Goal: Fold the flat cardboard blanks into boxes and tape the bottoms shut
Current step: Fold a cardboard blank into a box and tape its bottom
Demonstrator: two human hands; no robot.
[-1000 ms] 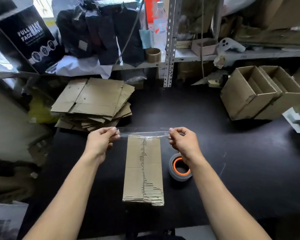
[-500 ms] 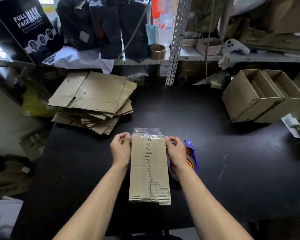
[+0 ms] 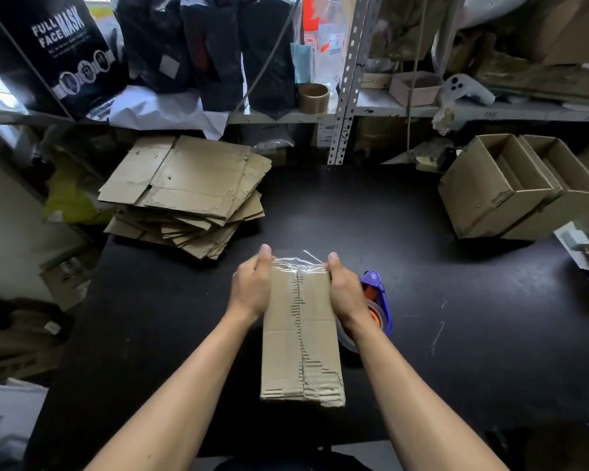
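- Both hands are on the box (image 3: 301, 334), which stands in the middle of the black bench (image 3: 456, 300), its closed flaps facing the camera with the seam running down the centre.
- The left hand (image 3: 252, 287) grasps the box's left side at the far end, thumb up at the corner, fingers wrapped round the edge and out of sight.
- The right hand (image 3: 344, 290) grips the right side the same way, thumb at the far corner.
- A strip of clear tape (image 3: 300, 263) lies across the far end of the box between the two thumbs, wrinkled, with one loose end sticking up.
- Just beside the right wrist, a tape dispenser (image 3: 376, 300) with a purple frame and an orange-cored roll sits on the bench, partly hidden by the forearm.
- Far left on the bench: a stack of flat blanks (image 3: 187, 192), fanned out unevenly.
- Far right: two finished boxes (image 3: 524, 188) lying tipped, open ends up and towards the camera, touching each other.
- Behind runs a cluttered shelf (image 3: 405, 112), with a brown tape roll (image 3: 313, 96) near the metal upright.
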